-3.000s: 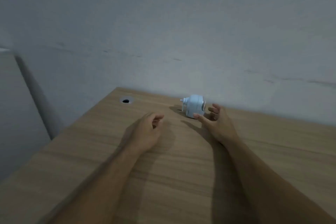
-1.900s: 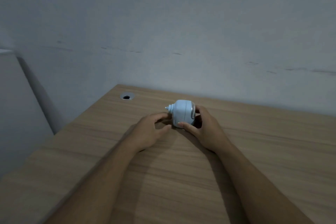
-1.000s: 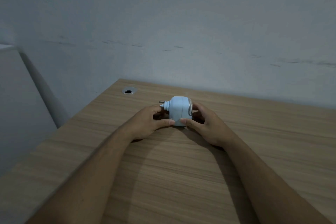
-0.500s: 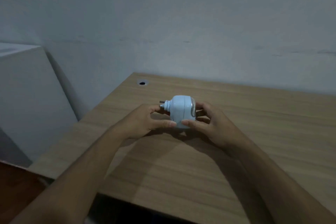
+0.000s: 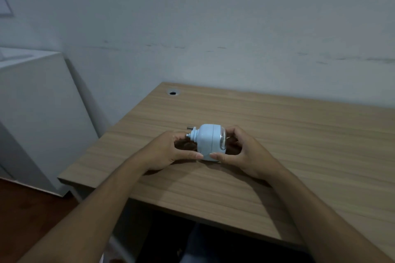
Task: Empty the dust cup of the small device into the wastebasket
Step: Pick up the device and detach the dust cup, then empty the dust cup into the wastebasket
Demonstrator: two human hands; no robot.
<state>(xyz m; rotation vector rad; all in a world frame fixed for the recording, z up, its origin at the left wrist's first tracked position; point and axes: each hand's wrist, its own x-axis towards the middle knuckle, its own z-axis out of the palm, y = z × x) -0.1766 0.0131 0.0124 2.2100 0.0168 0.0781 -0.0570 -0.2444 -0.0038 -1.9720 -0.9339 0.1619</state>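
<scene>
The small device (image 5: 206, 141) is a pale blue, rounded body lying on its side just above the wooden desk (image 5: 277, 145), with a short nozzle pointing left and a clear domed part on its right end. My left hand (image 5: 168, 151) grips its left side, thumb under the body and fingers by the nozzle. My right hand (image 5: 241, 151) grips the right side, thumb at the lower front edge and fingers curled behind the clear dome. No wastebasket is in view.
A white cabinet (image 5: 36, 109) stands left of the desk against the pale wall. A round cable hole (image 5: 172, 92) sits in the desk's far left corner. Reddish floor (image 5: 25, 205) shows at lower left, and the space under the desk's near edge is dark.
My right hand reached the device by the wall and pulled it nearer; my left hand joined it. Both now hold it between them, and my view has drawn back, showing the desk's near edge.
</scene>
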